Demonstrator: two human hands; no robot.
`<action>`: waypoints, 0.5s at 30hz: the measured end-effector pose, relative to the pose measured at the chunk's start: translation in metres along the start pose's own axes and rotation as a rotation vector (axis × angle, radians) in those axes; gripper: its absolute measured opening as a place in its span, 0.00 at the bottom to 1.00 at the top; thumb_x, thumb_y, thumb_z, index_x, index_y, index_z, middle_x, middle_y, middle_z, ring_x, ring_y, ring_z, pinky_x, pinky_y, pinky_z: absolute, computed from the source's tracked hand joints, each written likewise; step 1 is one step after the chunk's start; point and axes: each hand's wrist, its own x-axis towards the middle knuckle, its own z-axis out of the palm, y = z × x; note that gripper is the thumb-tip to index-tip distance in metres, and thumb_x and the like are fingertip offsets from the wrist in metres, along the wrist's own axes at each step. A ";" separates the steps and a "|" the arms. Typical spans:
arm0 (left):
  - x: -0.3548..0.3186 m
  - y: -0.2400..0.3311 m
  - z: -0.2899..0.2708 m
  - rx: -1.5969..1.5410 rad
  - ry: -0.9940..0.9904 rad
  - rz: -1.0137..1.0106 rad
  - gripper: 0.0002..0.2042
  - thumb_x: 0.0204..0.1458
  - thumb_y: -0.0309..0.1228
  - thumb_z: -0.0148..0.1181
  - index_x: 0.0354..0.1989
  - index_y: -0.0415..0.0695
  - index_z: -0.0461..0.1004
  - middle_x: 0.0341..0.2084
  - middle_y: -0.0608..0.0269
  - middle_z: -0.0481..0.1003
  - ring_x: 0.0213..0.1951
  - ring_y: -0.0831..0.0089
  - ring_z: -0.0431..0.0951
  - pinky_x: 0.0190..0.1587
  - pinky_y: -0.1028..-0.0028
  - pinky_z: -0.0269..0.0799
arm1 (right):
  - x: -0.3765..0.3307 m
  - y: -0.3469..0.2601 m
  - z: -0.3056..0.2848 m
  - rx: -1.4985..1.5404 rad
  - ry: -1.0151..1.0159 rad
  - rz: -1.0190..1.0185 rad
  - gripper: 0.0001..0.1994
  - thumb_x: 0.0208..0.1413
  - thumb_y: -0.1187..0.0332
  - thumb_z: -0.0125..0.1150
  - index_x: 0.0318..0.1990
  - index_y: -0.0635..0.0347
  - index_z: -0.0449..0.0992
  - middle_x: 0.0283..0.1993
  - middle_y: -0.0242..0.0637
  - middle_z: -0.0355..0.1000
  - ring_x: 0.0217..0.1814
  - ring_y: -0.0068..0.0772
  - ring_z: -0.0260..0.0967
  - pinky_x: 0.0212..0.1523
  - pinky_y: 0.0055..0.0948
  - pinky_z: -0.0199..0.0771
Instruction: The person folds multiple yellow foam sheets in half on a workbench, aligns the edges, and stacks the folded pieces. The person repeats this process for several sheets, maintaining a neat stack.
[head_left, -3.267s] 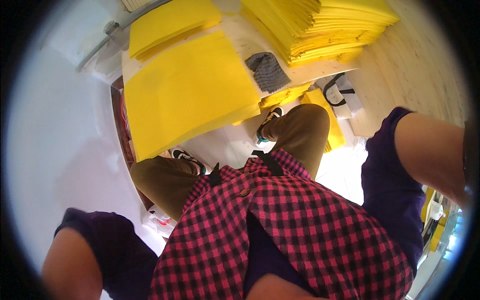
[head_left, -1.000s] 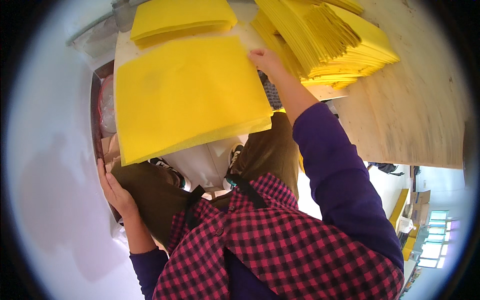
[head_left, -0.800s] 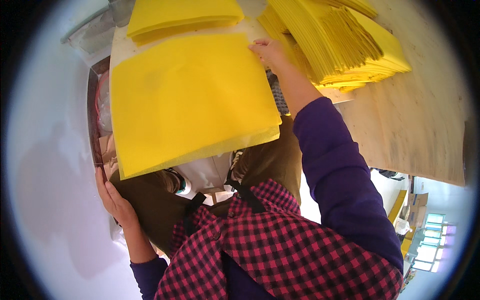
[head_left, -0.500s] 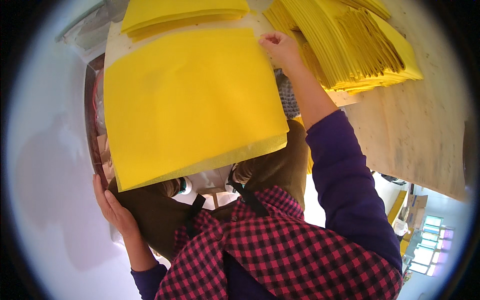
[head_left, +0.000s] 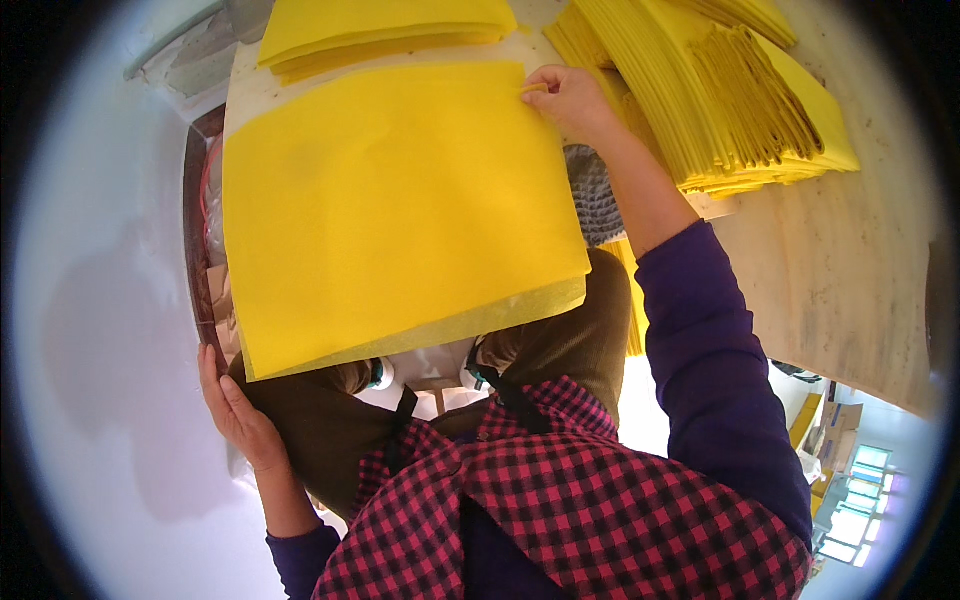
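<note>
A stack of large yellow sheets [head_left: 400,210] lies on a pale board [head_left: 250,85] in front of me. My right hand [head_left: 565,100] reaches over it and pinches the far right corner of the top sheet between thumb and fingers. My left hand [head_left: 235,410] rests flat, fingers together, against my brown-trousered thigh at the lower left, below the near left corner of the stack, and holds nothing. My red-and-black checked apron fills the bottom of the view.
A tall fanned pile of yellow sheets [head_left: 730,90] stands on the wooden table [head_left: 840,270] at the right. Another small yellow stack [head_left: 385,25] lies at the far edge of the board. A grey ribbed thing [head_left: 597,200] sits between the stacks.
The view has drawn nearer to the yellow sheets. My right hand has stayed at the top sheet's far right corner, now pinching it. My left hand has kept its place by my thigh.
</note>
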 end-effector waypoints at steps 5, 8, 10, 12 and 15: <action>0.001 0.000 0.000 0.013 0.015 0.010 0.19 0.65 0.31 0.36 0.59 0.35 0.64 0.60 0.50 0.65 0.62 0.59 0.63 0.65 0.66 0.53 | -0.029 -0.021 -0.006 -0.260 0.245 -0.679 0.05 0.47 0.73 0.63 0.34 0.59 0.77 0.35 0.36 0.74 0.38 0.38 0.72 0.39 0.32 0.72; -0.001 -0.001 0.000 -0.056 0.032 0.020 0.19 0.66 0.32 0.36 0.59 0.35 0.64 0.59 0.50 0.65 0.62 0.59 0.63 0.65 0.66 0.54 | -0.059 -0.027 -0.005 -0.405 0.258 -0.911 0.06 0.43 0.73 0.61 0.32 0.55 0.76 0.39 0.35 0.75 0.41 0.41 0.72 0.43 0.36 0.73; -0.001 -0.002 0.000 -0.038 0.028 0.035 0.19 0.66 0.32 0.36 0.59 0.34 0.64 0.59 0.50 0.65 0.62 0.59 0.63 0.65 0.66 0.54 | -0.076 -0.030 -0.001 -0.400 0.234 -0.985 0.08 0.42 0.73 0.60 0.33 0.53 0.76 0.42 0.33 0.75 0.43 0.40 0.72 0.44 0.35 0.73; 0.000 -0.003 -0.001 -0.039 0.024 0.041 0.19 0.66 0.33 0.36 0.59 0.34 0.64 0.59 0.50 0.65 0.62 0.59 0.63 0.65 0.66 0.54 | -0.088 -0.033 0.002 -0.359 0.222 -0.980 0.08 0.42 0.75 0.60 0.33 0.54 0.76 0.44 0.32 0.75 0.46 0.40 0.72 0.45 0.34 0.73; 0.000 -0.004 -0.002 -0.038 0.018 0.049 0.19 0.66 0.33 0.36 0.59 0.34 0.64 0.59 0.50 0.65 0.62 0.59 0.63 0.65 0.66 0.53 | -0.102 -0.036 0.000 -0.259 0.205 -0.950 0.09 0.42 0.76 0.62 0.34 0.54 0.76 0.45 0.32 0.75 0.47 0.40 0.72 0.45 0.34 0.74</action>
